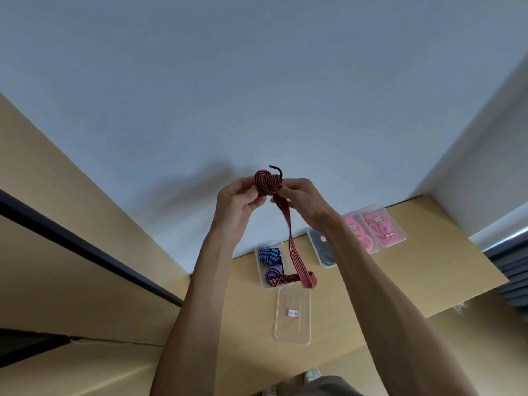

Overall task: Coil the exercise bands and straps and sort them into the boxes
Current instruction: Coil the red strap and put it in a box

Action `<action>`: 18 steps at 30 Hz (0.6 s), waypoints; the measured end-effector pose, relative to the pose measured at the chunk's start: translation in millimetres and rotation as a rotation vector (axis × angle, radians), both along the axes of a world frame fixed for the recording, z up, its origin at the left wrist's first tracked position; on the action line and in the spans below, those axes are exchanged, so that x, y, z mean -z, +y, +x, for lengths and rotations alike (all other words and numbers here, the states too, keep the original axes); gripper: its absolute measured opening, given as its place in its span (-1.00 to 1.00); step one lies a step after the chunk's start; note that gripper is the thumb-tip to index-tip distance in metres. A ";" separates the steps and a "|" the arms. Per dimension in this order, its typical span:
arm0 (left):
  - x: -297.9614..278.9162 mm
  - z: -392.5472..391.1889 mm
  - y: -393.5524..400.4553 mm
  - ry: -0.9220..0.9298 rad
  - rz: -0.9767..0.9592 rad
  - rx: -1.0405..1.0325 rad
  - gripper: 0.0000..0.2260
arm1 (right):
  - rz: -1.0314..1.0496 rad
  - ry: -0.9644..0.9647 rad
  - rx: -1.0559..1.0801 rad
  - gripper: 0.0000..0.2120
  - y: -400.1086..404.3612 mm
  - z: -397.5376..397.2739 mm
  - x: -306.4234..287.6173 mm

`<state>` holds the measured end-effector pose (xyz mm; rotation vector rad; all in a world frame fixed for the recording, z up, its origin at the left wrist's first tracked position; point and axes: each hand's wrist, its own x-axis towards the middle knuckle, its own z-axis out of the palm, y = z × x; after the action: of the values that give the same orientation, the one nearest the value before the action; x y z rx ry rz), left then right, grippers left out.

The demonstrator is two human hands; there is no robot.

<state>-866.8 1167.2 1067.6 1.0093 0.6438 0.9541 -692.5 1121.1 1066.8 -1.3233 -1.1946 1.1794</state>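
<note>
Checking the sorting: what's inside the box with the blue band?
The box holds a blue band and a purple one; the red strap overlaps one corner.

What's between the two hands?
Head view: the coiled end of the red strap, gripped by left hand and right hand; its tail hangs to the table.

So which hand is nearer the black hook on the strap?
Right. The right hand holds the coil just under the black hook; the left hand grips the coil's far side.
</note>
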 end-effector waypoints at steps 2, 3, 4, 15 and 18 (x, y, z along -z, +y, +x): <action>-1.2 1.3 -0.9 -0.027 0.030 0.049 -0.79 | 0.020 0.044 0.061 -0.71 1.7 -2.4 -1.8; -2.4 2.2 -1.3 -0.037 0.042 0.063 -0.78 | 0.021 0.118 0.114 -0.77 2.2 -4.3 -4.5; -3.7 3.6 -1.9 -0.040 0.050 0.060 -0.78 | 0.010 0.210 0.157 -0.80 2.4 -6.0 -6.2; -10.3 12.7 -2.9 0.028 0.047 -0.068 -0.83 | 0.021 -0.006 0.107 -0.65 2.2 -5.5 -6.4; -12.3 18.7 -2.5 0.100 0.063 -0.176 -0.82 | 0.021 0.090 0.199 -0.81 3.5 -11.5 -7.5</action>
<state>-848.0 1164.6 1080.0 1.0743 0.7997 1.0880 -704.0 1124.6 1074.3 -1.3261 -0.9843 1.0682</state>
